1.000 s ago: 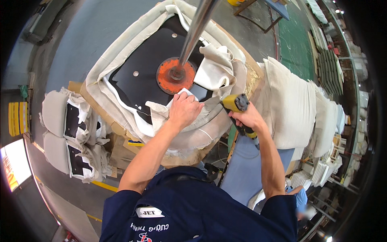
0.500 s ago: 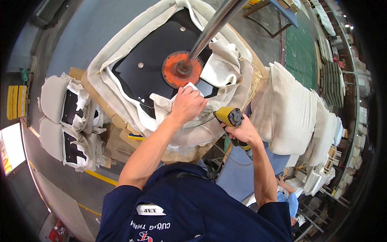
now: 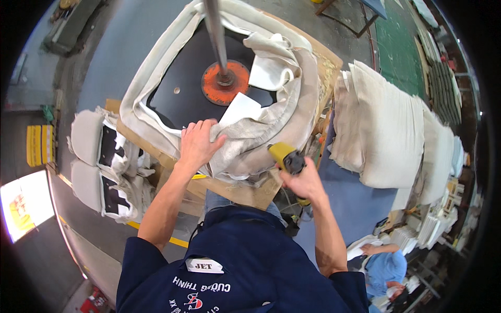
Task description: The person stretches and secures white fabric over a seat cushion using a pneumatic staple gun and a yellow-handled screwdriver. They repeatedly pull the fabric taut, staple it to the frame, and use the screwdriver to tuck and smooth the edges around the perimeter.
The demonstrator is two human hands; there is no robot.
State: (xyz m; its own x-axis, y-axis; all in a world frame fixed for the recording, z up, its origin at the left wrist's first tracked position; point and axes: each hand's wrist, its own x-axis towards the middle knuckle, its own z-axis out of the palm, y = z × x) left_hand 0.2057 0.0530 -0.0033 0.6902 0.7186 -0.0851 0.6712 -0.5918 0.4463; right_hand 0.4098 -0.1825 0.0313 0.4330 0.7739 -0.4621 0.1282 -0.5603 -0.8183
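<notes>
A beige upholstered cushion (image 3: 307, 86) lies underside up, its black base panel (image 3: 172, 78) ringed by folded beige fabric and white lining. On the panel sits a round orange plate (image 3: 239, 78) at the end of a metal pole (image 3: 215, 36). My left hand (image 3: 198, 143) rests on the cushion's near left edge, fingers spread and thumb apart, touching the fabric. In my right hand (image 3: 307, 182) is a yellow staple gun (image 3: 282, 152), held near the cushion's front right side. A white lining flap (image 3: 240, 108) stands up beside the plate.
Beneath the cushion is a brown board (image 3: 245, 192). Stacked beige covers (image 3: 389, 125) lie on a blue surface (image 3: 342, 193) at right. Finished-looking cushion pieces (image 3: 86, 138) stand at left. Another person in a blue shirt (image 3: 386, 268) is at lower right.
My left hand has moved off the white lining near the plate, leftward and nearer to me, onto the cushion's edge. The staple gun has shifted slightly. The whole view has also shifted.
</notes>
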